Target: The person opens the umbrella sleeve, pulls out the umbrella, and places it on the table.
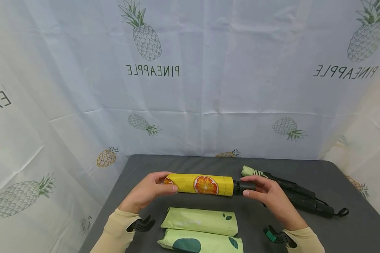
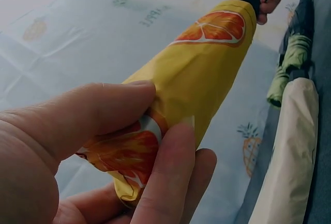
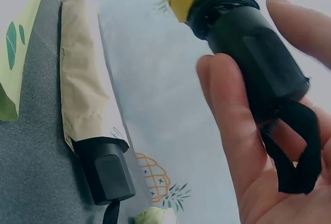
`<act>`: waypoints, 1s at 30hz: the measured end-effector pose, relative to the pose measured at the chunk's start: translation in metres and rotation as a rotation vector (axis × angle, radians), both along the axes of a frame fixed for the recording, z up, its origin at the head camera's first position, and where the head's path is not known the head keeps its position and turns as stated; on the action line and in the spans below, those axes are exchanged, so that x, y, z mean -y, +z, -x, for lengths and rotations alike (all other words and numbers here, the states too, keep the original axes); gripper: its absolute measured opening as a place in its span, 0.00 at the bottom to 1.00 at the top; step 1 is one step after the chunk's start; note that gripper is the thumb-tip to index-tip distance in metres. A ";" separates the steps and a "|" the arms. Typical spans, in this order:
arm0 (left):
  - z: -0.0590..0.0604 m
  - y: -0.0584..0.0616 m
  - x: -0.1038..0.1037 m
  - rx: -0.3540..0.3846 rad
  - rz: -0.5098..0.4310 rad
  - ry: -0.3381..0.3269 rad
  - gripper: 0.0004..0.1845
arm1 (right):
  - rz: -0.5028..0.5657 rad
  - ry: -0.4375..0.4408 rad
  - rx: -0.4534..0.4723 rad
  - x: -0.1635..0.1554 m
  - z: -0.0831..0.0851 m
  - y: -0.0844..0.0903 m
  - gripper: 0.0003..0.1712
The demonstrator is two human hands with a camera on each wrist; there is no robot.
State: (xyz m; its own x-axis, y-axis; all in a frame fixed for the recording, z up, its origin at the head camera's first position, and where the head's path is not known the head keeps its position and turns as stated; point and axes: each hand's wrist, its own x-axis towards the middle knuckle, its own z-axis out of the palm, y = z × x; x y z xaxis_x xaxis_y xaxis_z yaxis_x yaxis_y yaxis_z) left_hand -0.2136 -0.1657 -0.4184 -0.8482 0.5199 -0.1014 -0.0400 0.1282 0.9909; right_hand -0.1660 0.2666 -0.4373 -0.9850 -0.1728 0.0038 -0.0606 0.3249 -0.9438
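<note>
Both hands hold a folded umbrella (image 1: 190, 182) level above the table, its yellow sleeve printed with orange slices. My left hand (image 1: 153, 188) pinches the sleeve's left end, thumb on the near side; in the left wrist view the fingers (image 2: 170, 172) press the fabric. At the other end, my right hand (image 1: 266, 191) grips the black handle (image 3: 258, 58) between thumb and fingers. A black strap loop (image 3: 297, 151) hangs from that handle. Behind it, a beige folded umbrella (image 3: 85, 74) with a black handle lies on the table, hidden in the head view.
Two light green sleeved bundles (image 1: 199, 221) with leaf prints lie side by side at the table's front. Black folded umbrellas (image 1: 304, 196) with pale green ends lie at the right. A pineapple-print curtain (image 1: 190, 88) hangs behind the dark grey table (image 1: 139, 163).
</note>
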 end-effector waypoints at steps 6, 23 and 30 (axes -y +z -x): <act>-0.002 0.002 -0.002 0.015 -0.006 0.021 0.33 | -0.035 -0.061 -0.005 0.003 0.001 -0.001 0.30; 0.001 0.004 -0.006 0.025 -0.083 0.004 0.32 | 0.041 -0.094 0.005 0.002 -0.002 0.004 0.29; 0.000 0.003 -0.004 0.043 -0.087 -0.004 0.33 | 0.113 -0.076 -0.012 0.001 -0.003 0.004 0.28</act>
State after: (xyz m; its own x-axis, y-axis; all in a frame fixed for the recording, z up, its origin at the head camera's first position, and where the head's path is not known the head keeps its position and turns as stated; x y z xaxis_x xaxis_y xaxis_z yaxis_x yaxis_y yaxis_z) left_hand -0.2140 -0.1613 -0.4154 -0.8421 0.5315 -0.0919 -0.0824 0.0416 0.9957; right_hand -0.1629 0.2659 -0.4329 -0.9949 -0.0955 0.0313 -0.0518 0.2205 -0.9740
